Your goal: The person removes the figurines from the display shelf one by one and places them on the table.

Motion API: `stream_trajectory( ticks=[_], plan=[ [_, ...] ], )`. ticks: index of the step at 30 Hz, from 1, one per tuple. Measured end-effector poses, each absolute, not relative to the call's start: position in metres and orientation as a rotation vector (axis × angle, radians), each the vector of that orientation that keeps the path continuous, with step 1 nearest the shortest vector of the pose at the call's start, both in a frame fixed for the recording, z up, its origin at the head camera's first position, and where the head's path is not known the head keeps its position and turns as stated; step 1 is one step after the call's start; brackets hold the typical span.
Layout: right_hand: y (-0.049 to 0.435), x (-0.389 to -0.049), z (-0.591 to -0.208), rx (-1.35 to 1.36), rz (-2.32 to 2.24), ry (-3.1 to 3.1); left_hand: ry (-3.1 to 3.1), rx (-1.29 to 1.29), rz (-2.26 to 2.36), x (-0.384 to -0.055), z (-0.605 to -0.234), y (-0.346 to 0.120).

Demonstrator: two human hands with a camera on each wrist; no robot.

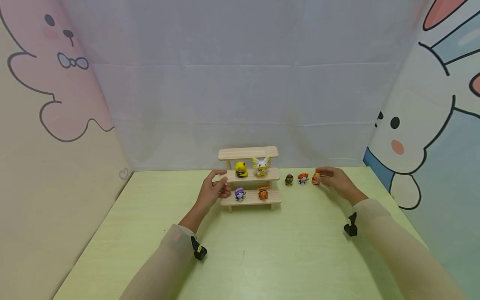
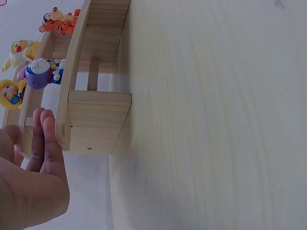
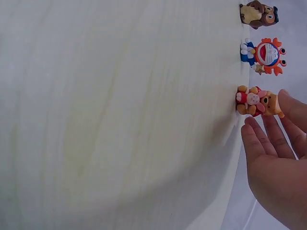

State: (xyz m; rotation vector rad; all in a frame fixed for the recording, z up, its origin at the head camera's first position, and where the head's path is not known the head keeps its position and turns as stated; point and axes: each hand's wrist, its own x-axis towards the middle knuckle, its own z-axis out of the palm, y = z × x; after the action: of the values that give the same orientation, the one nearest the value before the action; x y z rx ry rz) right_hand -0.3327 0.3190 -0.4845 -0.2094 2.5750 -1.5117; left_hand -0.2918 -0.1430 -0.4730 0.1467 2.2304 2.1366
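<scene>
A three-tier wooden display stand [image 1: 249, 175] stands toward the back of the table. My left hand [image 1: 213, 189] grips the left end of its middle board between thumb and fingers; in the left wrist view its lower fingers [image 2: 52, 158] curl beside the bottom board. On the middle board are a yellow-haired figurine [image 1: 241, 169] and a white-and-yellow long-eared one [image 1: 261, 166]. Below them sit a purple-hatted figurine [image 1: 239, 194] and an orange tiger figurine [image 1: 263, 193]. My right hand [image 1: 337, 182] pinches a bear figurine [image 3: 256, 101] by its head, close at the tabletop.
Left of the bear, an owl figurine [image 1: 288, 179] and a blue-and-white figurine with an orange crab hood [image 1: 303, 178] stand in a row on the pale table [image 1: 262, 250]. A white curtain [image 1: 240, 91] hangs right behind the table's back edge.
</scene>
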Motion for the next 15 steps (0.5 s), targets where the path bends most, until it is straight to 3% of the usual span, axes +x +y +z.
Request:
stream_trajectory(
  ticks=[15],
  plan=[
    [0.314,-0.333,-0.447,-0.179,-1.472,2.588,2.234,0.145,2.127,-0.291,-0.473,-0.143]
  ],
)
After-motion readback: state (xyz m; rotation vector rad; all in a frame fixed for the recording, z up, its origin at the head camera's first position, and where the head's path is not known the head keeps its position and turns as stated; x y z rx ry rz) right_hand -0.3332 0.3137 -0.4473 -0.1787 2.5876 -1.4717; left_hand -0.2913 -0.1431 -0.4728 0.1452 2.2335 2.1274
